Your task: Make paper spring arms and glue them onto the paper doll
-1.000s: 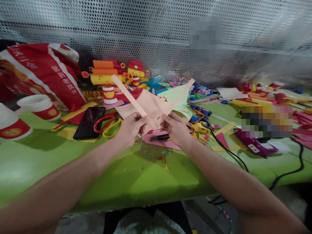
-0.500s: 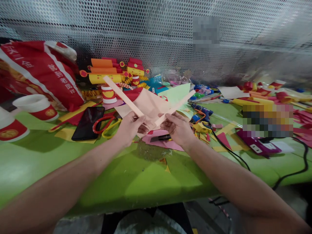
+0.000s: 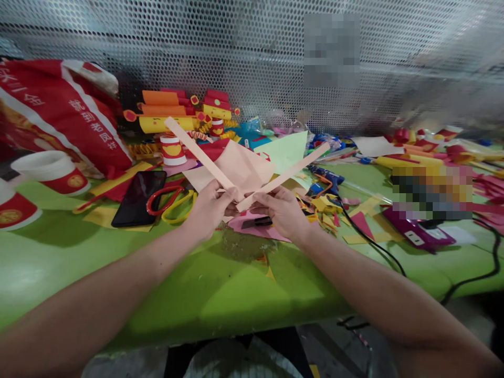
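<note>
My left hand (image 3: 209, 209) pinches the lower end of a pale peach paper strip (image 3: 196, 150) that slants up to the left. Between the thumb and fingers of my right hand (image 3: 286, 211) is another peach paper strip (image 3: 296, 170), slanting up to the right. The near ends meet in a V, the right strip's end lying over the left one's. Both hands are closed, their fingertips partly hidden. Behind the strips lies a peach paper sheet (image 3: 246, 164). A black-bladed cutter (image 3: 256, 222) rests on pink paper (image 3: 240, 229) just below my hands.
Left of my hands are red-and-yellow scissors (image 3: 179, 207), a phone (image 3: 139, 199) and paper cups (image 3: 53, 173). Paper figures (image 3: 167, 123) stand behind. To the right lie a blue glue gun (image 3: 328, 178) with its black cable (image 3: 370, 241), paper scraps (image 3: 328, 203) and a purple case (image 3: 417, 231).
The right strip has shifted; its far end now reaches farther right and its near end overlaps the left strip. My right fingers have slid along it. The view has moved slightly.
</note>
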A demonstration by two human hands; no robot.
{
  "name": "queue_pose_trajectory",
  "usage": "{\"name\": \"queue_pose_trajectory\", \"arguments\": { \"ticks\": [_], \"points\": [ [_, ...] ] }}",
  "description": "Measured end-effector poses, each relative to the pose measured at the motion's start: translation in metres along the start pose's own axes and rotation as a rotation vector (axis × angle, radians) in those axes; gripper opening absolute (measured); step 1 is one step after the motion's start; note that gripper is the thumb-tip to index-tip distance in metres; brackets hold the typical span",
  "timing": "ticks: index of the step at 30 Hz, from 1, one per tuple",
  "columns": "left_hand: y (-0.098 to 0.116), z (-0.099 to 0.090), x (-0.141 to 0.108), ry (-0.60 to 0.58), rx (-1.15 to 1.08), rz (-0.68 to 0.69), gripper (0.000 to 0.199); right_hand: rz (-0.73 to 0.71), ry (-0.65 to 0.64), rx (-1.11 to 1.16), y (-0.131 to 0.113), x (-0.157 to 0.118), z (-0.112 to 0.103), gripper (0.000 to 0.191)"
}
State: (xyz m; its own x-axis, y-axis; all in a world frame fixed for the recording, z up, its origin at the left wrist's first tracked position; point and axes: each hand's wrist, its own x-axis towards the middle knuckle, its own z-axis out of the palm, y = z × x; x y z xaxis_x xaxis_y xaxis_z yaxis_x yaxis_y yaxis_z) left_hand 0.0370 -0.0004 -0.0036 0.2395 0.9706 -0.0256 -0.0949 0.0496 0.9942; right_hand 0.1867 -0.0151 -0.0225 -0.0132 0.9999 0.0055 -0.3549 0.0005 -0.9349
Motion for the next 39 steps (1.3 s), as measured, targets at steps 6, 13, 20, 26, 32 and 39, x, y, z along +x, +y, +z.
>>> {"name": "queue_pose_trajectory", "arguments": {
  "ticks": [6,13,20,26,32,39],
  "points": [
    [-0.003,0.0,0.001,-0.057,-0.009,-0.014,0.009,0.003,0.022,-0.029,0.0,0.0,0.001,0.02],
    [0.003,0.0,-0.001,-0.062,0.096,-0.028,0.005,-0.026,0.047,-0.022,-0.001,-0.002,0.003,0.023],
    [0.004,-0.001,-0.001,-0.004,0.066,-0.082,0.018,-0.034,0.101,-0.048,0.0,0.001,0.0,0.02],
    [0.008,-0.001,-0.002,-0.086,0.151,-0.153,0.012,0.01,0.05,-0.063,0.001,0.001,0.0,0.024],
    [0.008,0.0,-0.001,-0.038,0.216,-0.138,0.024,0.07,-0.017,-0.015,0.001,-0.001,0.0,0.025],
    [0.006,-0.004,0.002,0.07,0.384,0.037,0.032,0.155,-0.039,0.015,0.0,-0.002,0.001,0.024]
  ]
}}
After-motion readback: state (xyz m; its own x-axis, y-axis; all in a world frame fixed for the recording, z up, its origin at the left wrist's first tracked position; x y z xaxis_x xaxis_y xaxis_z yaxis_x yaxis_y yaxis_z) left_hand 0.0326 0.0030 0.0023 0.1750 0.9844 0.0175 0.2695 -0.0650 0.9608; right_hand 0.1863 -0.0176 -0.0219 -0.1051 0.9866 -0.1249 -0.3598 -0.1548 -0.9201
